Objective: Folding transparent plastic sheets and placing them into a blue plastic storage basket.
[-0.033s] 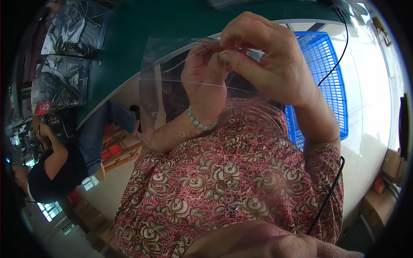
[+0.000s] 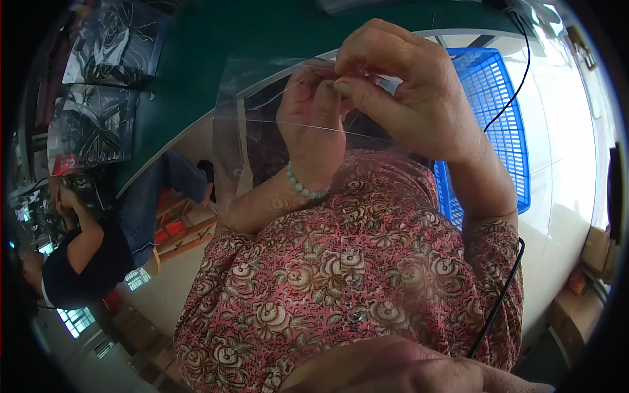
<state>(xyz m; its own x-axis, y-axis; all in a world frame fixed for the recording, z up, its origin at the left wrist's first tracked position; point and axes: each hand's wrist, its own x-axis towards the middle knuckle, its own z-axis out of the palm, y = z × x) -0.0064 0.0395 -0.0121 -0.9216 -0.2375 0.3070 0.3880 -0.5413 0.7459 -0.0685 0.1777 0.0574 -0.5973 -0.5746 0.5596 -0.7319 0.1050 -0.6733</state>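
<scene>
Left hand (image 2: pixel 313 128): fingers grasp clear plastic bag (image 2: pixel 229 98)
Right hand (image 2: pixel 416 95): thumb and fingertips pinch bag
Blue basket (image 2: pixel 508 111): beyond right forearm

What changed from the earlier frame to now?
Very little: the clear bag's film creases shifted slightly, direction unclear. Nothing visibly taken hold of or let go. Left hand and right hand stayed close together at the bag; blue basket unchanged.
</scene>
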